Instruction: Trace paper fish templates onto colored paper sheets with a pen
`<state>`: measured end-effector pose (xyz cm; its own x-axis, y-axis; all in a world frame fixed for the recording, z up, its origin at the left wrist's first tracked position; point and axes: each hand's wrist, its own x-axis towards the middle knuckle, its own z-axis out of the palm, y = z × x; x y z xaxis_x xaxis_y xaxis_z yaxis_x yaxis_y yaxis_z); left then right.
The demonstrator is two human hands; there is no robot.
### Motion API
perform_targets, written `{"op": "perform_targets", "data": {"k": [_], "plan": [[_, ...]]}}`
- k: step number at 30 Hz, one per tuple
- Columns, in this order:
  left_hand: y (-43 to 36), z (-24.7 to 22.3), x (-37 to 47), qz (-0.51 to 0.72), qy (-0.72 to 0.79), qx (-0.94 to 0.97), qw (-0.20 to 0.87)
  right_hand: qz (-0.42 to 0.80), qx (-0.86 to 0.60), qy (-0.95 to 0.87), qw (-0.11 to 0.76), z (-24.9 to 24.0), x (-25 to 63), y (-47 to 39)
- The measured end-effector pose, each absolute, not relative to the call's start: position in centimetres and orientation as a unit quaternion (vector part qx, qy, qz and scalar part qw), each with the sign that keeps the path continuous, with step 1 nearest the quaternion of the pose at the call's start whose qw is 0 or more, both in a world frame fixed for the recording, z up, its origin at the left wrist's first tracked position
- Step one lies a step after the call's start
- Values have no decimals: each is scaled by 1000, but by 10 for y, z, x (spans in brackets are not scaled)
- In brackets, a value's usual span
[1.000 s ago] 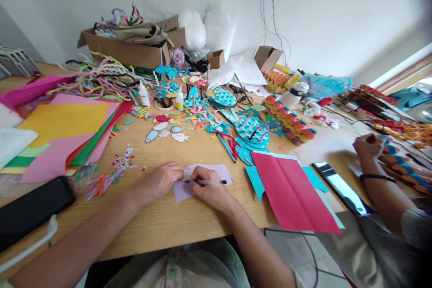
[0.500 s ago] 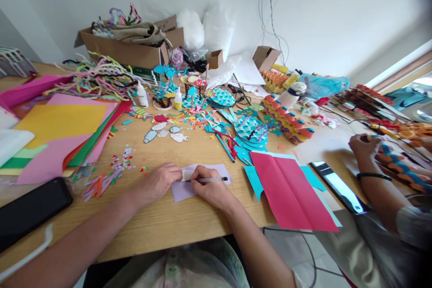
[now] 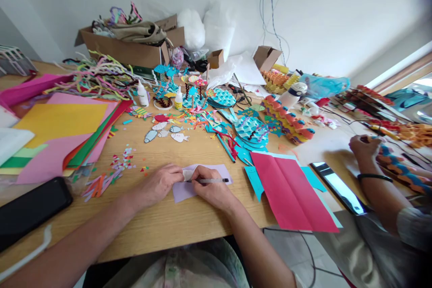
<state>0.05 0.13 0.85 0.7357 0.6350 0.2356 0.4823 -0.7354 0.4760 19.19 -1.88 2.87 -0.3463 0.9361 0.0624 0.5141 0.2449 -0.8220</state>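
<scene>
A small sheet of purple paper lies on the table in front of me, with a white paper piece on top of it. My left hand holds that white piece at its left side, fingertips pressed together on it. My right hand grips a pen, its dark end pointing right and its tip hidden behind my fingers at the white piece. Just beyond my hands are several fish cutouts. Paper strips and bits lie left of my left hand.
Coloured paper sheets and a black phone lie at left. Red folded paper and another phone lie at right, near another person's hand. Glue bottles, turquoise paper crafts and a cardboard box stand farther back.
My hands keep almost the same place and grip on the pen and white paper piece. The whole view shifts very slightly.
</scene>
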Motion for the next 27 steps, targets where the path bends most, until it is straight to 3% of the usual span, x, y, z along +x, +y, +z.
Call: {"op": "perform_targets", "data": {"k": [27], "plan": [[1, 4, 2, 200, 314, 912, 174, 373, -488, -742, 269, 31, 199, -13]]}}
